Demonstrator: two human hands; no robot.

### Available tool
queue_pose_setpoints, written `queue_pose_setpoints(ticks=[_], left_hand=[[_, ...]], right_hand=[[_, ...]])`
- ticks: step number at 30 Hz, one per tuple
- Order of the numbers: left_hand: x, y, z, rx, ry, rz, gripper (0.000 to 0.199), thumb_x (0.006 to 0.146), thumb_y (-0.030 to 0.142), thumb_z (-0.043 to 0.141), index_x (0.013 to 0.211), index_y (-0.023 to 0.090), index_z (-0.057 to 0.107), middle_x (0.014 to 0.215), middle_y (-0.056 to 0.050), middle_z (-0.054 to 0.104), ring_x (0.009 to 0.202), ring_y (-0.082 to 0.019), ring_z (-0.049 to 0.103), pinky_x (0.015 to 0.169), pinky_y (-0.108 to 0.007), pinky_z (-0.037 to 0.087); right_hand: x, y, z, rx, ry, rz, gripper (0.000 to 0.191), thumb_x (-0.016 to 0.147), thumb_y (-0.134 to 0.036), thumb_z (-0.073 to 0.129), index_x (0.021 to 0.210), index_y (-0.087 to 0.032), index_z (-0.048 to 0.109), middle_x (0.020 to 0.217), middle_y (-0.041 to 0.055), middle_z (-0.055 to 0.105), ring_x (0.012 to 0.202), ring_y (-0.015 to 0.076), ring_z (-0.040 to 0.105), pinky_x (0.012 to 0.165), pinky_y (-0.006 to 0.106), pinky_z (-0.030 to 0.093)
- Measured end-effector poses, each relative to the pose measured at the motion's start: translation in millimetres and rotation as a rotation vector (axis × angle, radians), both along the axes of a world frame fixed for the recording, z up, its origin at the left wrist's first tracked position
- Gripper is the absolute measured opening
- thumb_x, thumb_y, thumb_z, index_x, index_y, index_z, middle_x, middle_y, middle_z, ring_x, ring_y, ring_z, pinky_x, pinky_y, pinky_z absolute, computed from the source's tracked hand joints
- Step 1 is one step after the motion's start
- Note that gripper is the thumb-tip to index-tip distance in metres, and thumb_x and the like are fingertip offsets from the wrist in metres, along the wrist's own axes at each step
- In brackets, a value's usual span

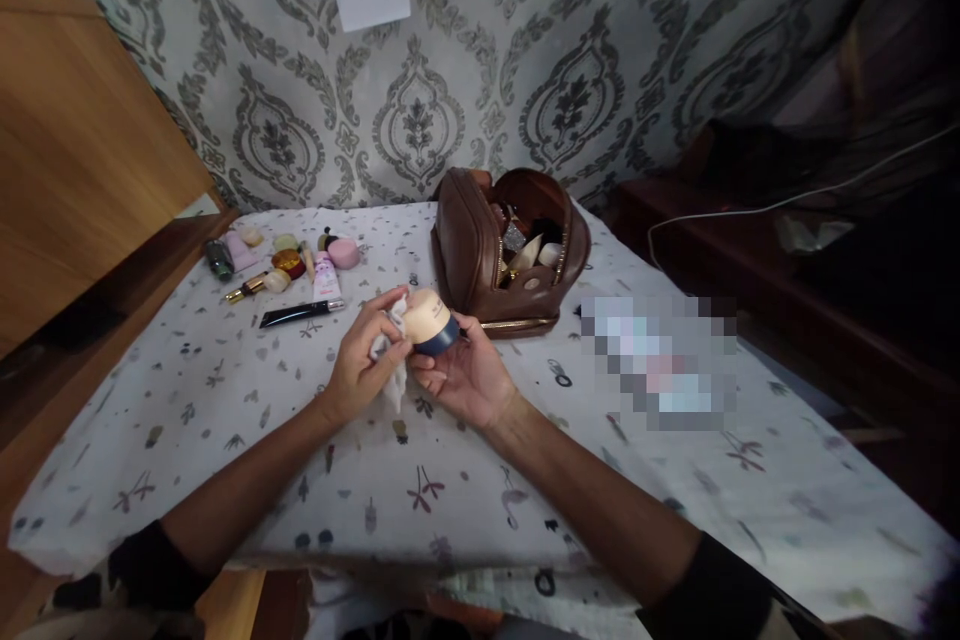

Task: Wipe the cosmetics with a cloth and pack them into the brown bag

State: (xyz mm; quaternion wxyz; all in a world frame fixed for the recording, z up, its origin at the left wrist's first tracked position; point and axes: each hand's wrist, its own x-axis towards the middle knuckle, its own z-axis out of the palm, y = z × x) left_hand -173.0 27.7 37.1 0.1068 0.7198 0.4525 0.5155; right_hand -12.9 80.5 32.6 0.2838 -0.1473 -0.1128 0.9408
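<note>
Above the middle of the table, my right hand [478,380] grips a cream-coloured cosmetic jar [427,315] by its dark blue end. The jar is tilted and has small print on its side. My left hand [365,350] is closed on a crumpled white wipe [391,360] and presses it to the jar's pale end. Part of the wipe hangs below my fingers. Just behind my right hand stands a brown leather makeup bag [472,270]. Its top is unzipped, and several cosmetics show inside.
At the left back lie several cosmetics, among them a black tube [300,313], a pink round case [344,252] and a white-and-pink tube [326,277]. A pixelated object [652,355] lies at the right. A wooden panel [90,150] borders the left side; a cable [795,195] runs at the right.
</note>
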Motion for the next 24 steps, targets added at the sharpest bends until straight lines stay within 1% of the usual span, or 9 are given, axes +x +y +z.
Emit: queue_pose_setpoints(ticks=[3, 7, 11, 13, 15, 17, 20, 22, 24], left_hand=[[-0.2, 1.0, -2.2, -0.116, -0.160, 0.042, 0.020, 0.096, 0.041, 0.054, 0.091, 0.022, 0.049, 0.126, -0.011, 0.063, 0.123, -0.025, 0.058, 0.102, -0.043, 0.048], [-1.9, 2.4, -2.7, -0.220, -0.269, 0.155, 0.029, 0.097, 0.052, 0.044, 0.108, 0.027, 0.054, 0.108, -0.006, 0.066, 0.106, -0.021, 0.062, 0.096, -0.038, 0.051], [-3.4, 2.8, 1.5, -0.278, -0.307, 0.042, 0.040, 0.098, 0.055, 0.039, 0.112, 0.025, 0.061, 0.110, -0.007, 0.069, 0.102, -0.022, 0.065, 0.092, -0.037, 0.052], [-3.7, 2.5, 3.9, -0.305, -0.296, -0.026, 0.046, 0.096, 0.059, 0.041, 0.111, 0.022, 0.064, 0.110, -0.009, 0.070, 0.098, -0.024, 0.066, 0.088, -0.038, 0.054], [-3.7, 2.4, 5.5, -0.302, -0.248, -0.038, 0.049, 0.090, 0.062, 0.050, 0.113, 0.021, 0.065, 0.113, -0.010, 0.070, 0.101, -0.025, 0.066, 0.090, -0.039, 0.053], [-3.6, 3.1, 5.8, -0.300, -0.202, -0.038, 0.049, 0.086, 0.060, 0.059, 0.115, 0.021, 0.065, 0.115, -0.010, 0.070, 0.107, -0.027, 0.064, 0.097, -0.041, 0.051], [-2.8, 5.3, 4.2, -0.324, -0.213, -0.016, 0.048, 0.088, 0.057, 0.058, 0.117, 0.020, 0.065, 0.119, -0.009, 0.069, 0.114, -0.027, 0.061, 0.103, -0.041, 0.047], [-1.7, 6.4, 2.5, -0.335, -0.274, 0.051, 0.050, 0.088, 0.061, 0.055, 0.115, 0.020, 0.066, 0.118, -0.009, 0.069, 0.115, -0.027, 0.061, 0.100, -0.039, 0.048], [-0.1, 6.1, 1.1, -0.364, -0.340, 0.129, 0.055, 0.086, 0.067, 0.053, 0.108, 0.019, 0.069, 0.107, -0.009, 0.072, 0.108, -0.027, 0.063, 0.089, -0.036, 0.052]], right_hand=[[0.6, 1.2, -0.6, 0.057, -0.026, 0.032, 0.036, 0.087, -0.046, 0.050, 0.097, -0.014, 0.062, 0.074, 0.0082, 0.066, 0.053, 0.0116, 0.049, 0.042, 0.018, 0.036], [0.1, -0.6, 0.0, 0.174, -0.088, 0.041, 0.034, 0.081, -0.046, 0.059, 0.099, -0.017, 0.060, 0.072, 0.0060, 0.067, 0.050, 0.0116, 0.050, 0.039, 0.017, 0.032], [-3.2, -5.0, -0.1, 0.357, -0.245, -0.020, 0.034, 0.077, -0.047, 0.067, 0.097, -0.019, 0.059, 0.068, 0.0001, 0.063, 0.046, 0.0103, 0.051, 0.039, 0.018, 0.031], [-4.5, -6.6, -0.6, 0.515, -0.378, -0.132, 0.034, 0.076, -0.046, 0.069, 0.097, -0.021, 0.059, 0.071, -0.0012, 0.062, 0.048, 0.0108, 0.053, 0.042, 0.020, 0.035], [-4.3, -8.1, -0.3, 0.747, -0.551, -0.293, 0.032, 0.075, -0.042, 0.070, 0.098, -0.022, 0.061, 0.080, 0.0000, 0.064, 0.060, 0.0137, 0.059, 0.051, 0.024, 0.045], [-2.4, -10.2, 1.4, 1.034, -0.721, -0.454, 0.032, 0.074, -0.036, 0.072, 0.102, -0.023, 0.062, 0.094, 0.0029, 0.065, 0.081, 0.0190, 0.063, 0.070, 0.031, 0.053], [3.5, -15.7, 7.6, 1.429, -0.860, -0.591, 0.040, 0.076, -0.029, 0.069, 0.114, -0.022, 0.061, 0.108, 0.0087, 0.062, 0.104, 0.0260, 0.060, 0.095, 0.043, 0.049], [8.9, -19.3, 15.0, 1.576, -0.871, -0.627, 0.043, 0.079, -0.028, 0.065, 0.121, -0.020, 0.058, 0.112, 0.0116, 0.059, 0.107, 0.0274, 0.059, 0.097, 0.044, 0.049], [16.3, -19.8, 25.9, 1.619, -0.856, -0.678, 0.045, 0.081, -0.029, 0.063, 0.125, -0.021, 0.056, 0.115, 0.0123, 0.058, 0.108, 0.0271, 0.060, 0.097, 0.043, 0.049]])
